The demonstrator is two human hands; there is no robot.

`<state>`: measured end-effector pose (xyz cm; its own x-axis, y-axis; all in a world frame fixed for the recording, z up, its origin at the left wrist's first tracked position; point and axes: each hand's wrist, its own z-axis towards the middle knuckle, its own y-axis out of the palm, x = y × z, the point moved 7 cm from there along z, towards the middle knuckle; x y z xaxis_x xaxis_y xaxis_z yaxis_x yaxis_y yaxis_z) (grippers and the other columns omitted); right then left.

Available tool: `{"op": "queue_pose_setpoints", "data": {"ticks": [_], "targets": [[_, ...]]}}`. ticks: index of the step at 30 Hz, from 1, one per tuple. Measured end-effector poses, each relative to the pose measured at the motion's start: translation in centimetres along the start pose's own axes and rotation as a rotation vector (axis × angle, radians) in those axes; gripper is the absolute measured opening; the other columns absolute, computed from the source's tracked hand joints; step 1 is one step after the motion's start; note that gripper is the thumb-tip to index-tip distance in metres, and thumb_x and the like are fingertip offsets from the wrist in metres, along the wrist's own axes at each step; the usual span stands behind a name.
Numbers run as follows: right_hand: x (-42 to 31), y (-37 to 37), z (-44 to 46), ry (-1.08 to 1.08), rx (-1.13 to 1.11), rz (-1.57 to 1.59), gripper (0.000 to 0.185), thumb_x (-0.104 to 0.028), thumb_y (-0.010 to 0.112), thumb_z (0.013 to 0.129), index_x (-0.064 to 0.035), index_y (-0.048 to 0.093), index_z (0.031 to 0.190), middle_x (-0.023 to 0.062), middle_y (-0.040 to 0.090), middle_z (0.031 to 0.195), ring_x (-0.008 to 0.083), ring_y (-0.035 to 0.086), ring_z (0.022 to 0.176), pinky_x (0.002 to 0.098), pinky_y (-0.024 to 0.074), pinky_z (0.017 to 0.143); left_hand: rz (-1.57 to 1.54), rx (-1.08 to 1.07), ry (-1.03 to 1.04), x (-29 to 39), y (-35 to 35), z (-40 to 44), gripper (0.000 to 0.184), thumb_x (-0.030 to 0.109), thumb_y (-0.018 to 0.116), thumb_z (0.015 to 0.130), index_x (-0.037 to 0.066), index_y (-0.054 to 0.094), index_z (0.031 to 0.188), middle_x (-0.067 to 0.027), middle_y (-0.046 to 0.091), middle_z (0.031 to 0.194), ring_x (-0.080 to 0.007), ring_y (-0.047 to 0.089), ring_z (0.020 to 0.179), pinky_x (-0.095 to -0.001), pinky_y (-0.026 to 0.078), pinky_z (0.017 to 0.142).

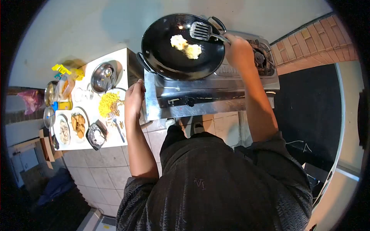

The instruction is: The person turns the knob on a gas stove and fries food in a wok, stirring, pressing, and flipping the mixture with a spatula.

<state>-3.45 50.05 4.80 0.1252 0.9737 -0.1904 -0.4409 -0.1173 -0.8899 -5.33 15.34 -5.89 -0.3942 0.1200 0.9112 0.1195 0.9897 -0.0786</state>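
A large black wok (162, 57) with two side handles sits on the gas stove (227, 86). In it lie two joined pale yellow clumps of food (186, 47). My right hand (238, 50) is closed round the handle of a slotted metal spatula (200, 31), whose blade is over the wok's upper right part, to the right of the food. Below the wok's left handle is my left hand (135, 94), its fingers bent in; whatever they may hold is too small to make out.
On the white table (117, 136) at the left are a metal bowl (103, 77), a plate of yellow food with a fork (109, 104), a plate of browned pieces (78, 125) and a black bowl (96, 136). A second burner (260, 57) is right of the wok.
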Motion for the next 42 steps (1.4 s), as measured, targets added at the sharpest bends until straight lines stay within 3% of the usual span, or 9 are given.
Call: {"op": "queue_pose_setpoints", "data": {"ticks": [9, 12, 14, 17, 20, 24, 29, 35, 42], "targets": [[-1.9, -2.2, -1.7, 0.27, -0.226, 0.275, 0.023, -0.021, 0.061, 0.08, -0.001, 0.068, 0.091, 0.021, 0.064, 0.079, 0.0363, 0.063, 0.078, 0.0397, 0.0495, 0.071, -0.013, -0.075, 0.01, 2.5, -1.7, 4.5, 0.037, 0.034, 0.05, 0.092, 0.007, 0.054, 0.067, 0.0043, 0.04, 0.057, -0.0054, 0.033, 0.052, -0.0224, 0.024, 0.048], [-1.8, -2.0, -1.9, 0.338, -0.41, 0.443, 0.028, -0.025, 0.063, 0.08, 0.0018, 0.068, 0.087, 0.0201, 0.065, 0.077, 0.0313, 0.064, 0.072, 0.0353, 0.0491, 0.068, -0.013, -0.064, -0.026, 2.9, -1.9, 5.3, 0.037, 0.035, 0.05, 0.092, 0.007, 0.054, 0.067, 0.0061, 0.036, 0.054, -0.0045, 0.03, 0.049, -0.0226, 0.021, 0.045], [-2.1, -1.2, -1.8, 0.315, -0.608, 0.476, 0.028, -0.021, 0.063, 0.081, 0.0045, 0.066, 0.092, 0.0131, 0.067, 0.078, 0.0163, 0.06, 0.071, 0.0316, 0.0465, 0.067, -0.011, -0.051, -0.029, 3.2, -1.7, 5.6, 0.037, 0.035, 0.05, 0.092, 0.007, 0.054, 0.068, 0.0064, 0.035, 0.053, -0.0044, 0.029, 0.048, -0.0229, 0.02, 0.045], [-2.2, 0.5, -0.6, 0.178, -0.665, 0.405, 0.028, -0.021, 0.063, 0.082, 0.0047, 0.066, 0.092, 0.0127, 0.067, 0.078, 0.0154, 0.059, 0.071, 0.0305, 0.0463, 0.068, -0.031, -0.051, -0.028, 3.5, -1.3, 5.6, 0.037, 0.036, 0.05, 0.092, 0.007, 0.054, 0.068, 0.0066, 0.034, 0.052, -0.0044, 0.028, 0.047, -0.0234, 0.019, 0.045], [-2.2, 0.9, 0.8, 0.143, -0.578, 0.448, 0.033, -0.029, 0.064, 0.078, 0.0015, 0.068, 0.09, 0.02, 0.065, 0.077, 0.0271, 0.064, 0.069, 0.0362, 0.0483, 0.066, -0.044, -0.051, -0.012, 3.9, -0.7, 5.1, 0.038, 0.036, 0.05, 0.092, 0.007, 0.054, 0.069, 0.0065, 0.033, 0.052, -0.0045, 0.027, 0.047, -0.0237, 0.018, 0.045], [-2.0, -1.4, 1.2, 0.128, -0.375, 0.578, 0.034, -0.03, 0.065, 0.077, 0.0014, 0.068, 0.089, 0.0189, 0.065, 0.073, 0.0262, 0.063, 0.067, 0.0371, 0.0477, 0.064, -0.058, -0.076, -0.035, 3.9, -0.6, 4.5, 0.035, 0.036, 0.053, 0.09, 0.007, 0.055, 0.072, 0.005, 0.04, 0.058, -0.0056, 0.032, 0.05, -0.0226, 0.022, 0.047], [-2.2, 0.4, 0.0, 0.201, -0.66, 0.522, 0.033, -0.031, 0.063, 0.077, 0.0006, 0.068, 0.085, 0.017, 0.064, 0.068, 0.0253, 0.062, 0.064, 0.036, 0.0473, 0.063, -0.061, -0.041, -0.006, 4.5, 0.2, 4.5, 0.038, 0.035, 0.051, 0.092, 0.005, 0.055, 0.07, 0.0059, 0.035, 0.053, -0.005, 0.028, 0.048, -0.0232, 0.019, 0.045], [-2.1, 0.0, 1.1, 0.171, -0.417, 0.617, 0.03, -0.027, 0.063, 0.081, 0.0011, 0.069, 0.088, 0.0101, 0.063, 0.068, 0.016, 0.057, 0.064, 0.0307, 0.0451, 0.062, -0.035, 0.028, 0.006, 4.4, 0.0, 4.9, 0.037, 0.035, 0.052, 0.092, 0.005, 0.055, 0.071, 0.0057, 0.036, 0.054, -0.0049, 0.029, 0.048, -0.0227, 0.02, 0.045], [-2.5, 2.1, -0.2, 0.207, -0.633, 0.622, 0.031, -0.028, 0.062, 0.078, 0.0021, 0.068, 0.085, 0.0178, 0.064, 0.07, 0.0246, 0.062, 0.065, 0.0349, 0.0469, 0.064, -0.032, 0.016, -0.007, 4.4, 0.3, 4.8, 0.037, 0.035, 0.051, 0.092, 0.004, 0.055, 0.072, 0.0059, 0.036, 0.055, -0.0048, 0.029, 0.048, -0.0228, 0.02, 0.045]]}}
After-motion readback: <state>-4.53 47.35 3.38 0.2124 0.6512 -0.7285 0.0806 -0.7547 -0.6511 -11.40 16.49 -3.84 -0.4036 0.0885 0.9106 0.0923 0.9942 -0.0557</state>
